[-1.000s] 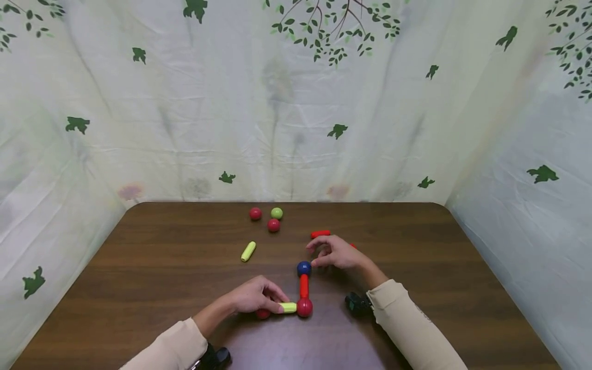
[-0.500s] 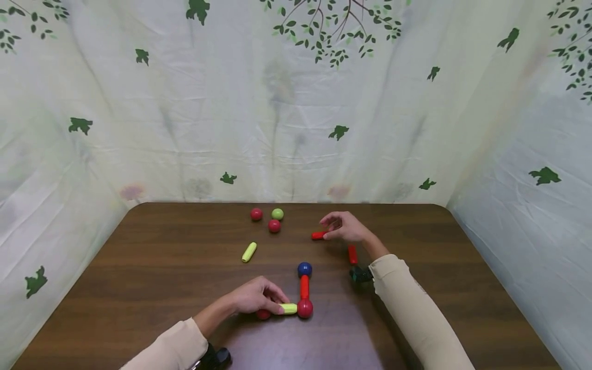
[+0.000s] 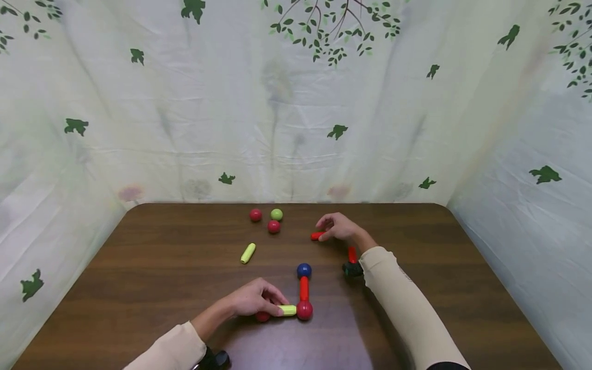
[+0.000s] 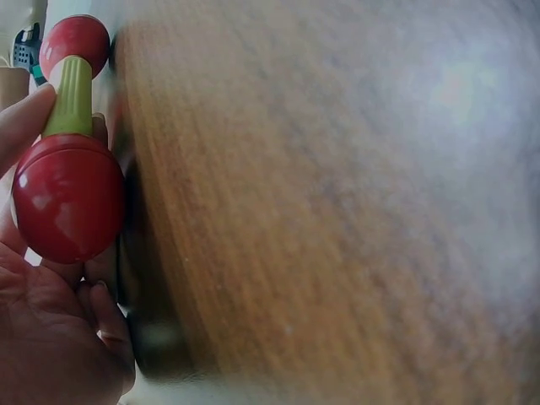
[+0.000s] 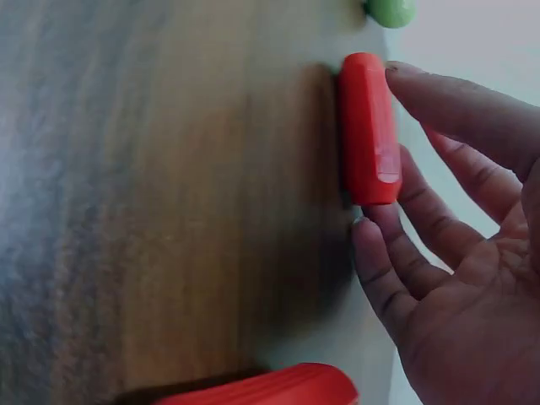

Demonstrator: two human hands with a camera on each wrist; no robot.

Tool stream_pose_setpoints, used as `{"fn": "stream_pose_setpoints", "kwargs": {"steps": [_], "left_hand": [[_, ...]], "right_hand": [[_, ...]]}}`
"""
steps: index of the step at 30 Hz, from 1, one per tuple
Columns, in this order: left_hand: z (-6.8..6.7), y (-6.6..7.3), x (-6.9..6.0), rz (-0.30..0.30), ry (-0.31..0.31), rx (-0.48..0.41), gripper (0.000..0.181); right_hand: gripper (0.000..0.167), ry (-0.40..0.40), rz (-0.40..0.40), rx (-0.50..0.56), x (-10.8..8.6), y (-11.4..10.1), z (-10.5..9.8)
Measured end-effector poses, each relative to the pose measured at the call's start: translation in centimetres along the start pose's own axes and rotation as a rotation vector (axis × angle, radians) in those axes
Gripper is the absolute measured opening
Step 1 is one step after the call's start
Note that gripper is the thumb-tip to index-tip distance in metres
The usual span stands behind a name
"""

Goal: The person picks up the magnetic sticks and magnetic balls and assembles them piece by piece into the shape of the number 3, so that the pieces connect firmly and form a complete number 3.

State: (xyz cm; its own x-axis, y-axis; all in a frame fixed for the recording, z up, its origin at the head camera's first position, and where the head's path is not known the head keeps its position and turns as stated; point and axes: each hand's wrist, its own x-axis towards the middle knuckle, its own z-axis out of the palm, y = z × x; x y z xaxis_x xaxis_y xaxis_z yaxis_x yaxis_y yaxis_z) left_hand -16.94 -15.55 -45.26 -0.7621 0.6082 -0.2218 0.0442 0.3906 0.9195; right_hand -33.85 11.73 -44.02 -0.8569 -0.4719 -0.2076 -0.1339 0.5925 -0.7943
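Observation:
My left hand pinches a ridged yellow-green toy rod with a red ball at each end, the near one large in the left wrist view. The right-hand red ball also joins a red rod that runs away from me to a blue ball. Farther back, my right hand has thumb and fingers around a loose red rod lying low at the table. Some of its fingertips are hidden behind that rod in the right wrist view.
Another red rod lies under the right wrist, partly hidden by its camera. A loose yellow-green rod lies left of centre. Two red balls and a green ball sit near the back edge of the brown table.
My right hand has moved from beside the blue ball back to the loose red rod, and its fingers have come around it. The left hand and the joined pieces have stayed put.

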Motion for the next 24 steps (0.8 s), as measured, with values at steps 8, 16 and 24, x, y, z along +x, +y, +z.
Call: {"fn": "stream_pose_setpoints", "kwargs": {"steps": [8, 16, 24], "left_hand": [[-0.12, -0.18, -0.10, 0.003, -0.004, -0.006, 0.018], [-0.20, -0.30, -0.03, -0.024, -0.008, 0.015, 0.016], [-0.14, -0.23, 0.07, -0.002, -0.015, -0.011, 0.018]], "right_hand": [[0.033, -0.056, 0.033, -0.054, 0.43, -0.20, 0.62], [0.028, -0.028, 0.047, -0.117, 0.77, -0.15, 0.79], [0.025, 0.023, 0.037, -0.161, 0.70, -0.08, 0.94]]}}
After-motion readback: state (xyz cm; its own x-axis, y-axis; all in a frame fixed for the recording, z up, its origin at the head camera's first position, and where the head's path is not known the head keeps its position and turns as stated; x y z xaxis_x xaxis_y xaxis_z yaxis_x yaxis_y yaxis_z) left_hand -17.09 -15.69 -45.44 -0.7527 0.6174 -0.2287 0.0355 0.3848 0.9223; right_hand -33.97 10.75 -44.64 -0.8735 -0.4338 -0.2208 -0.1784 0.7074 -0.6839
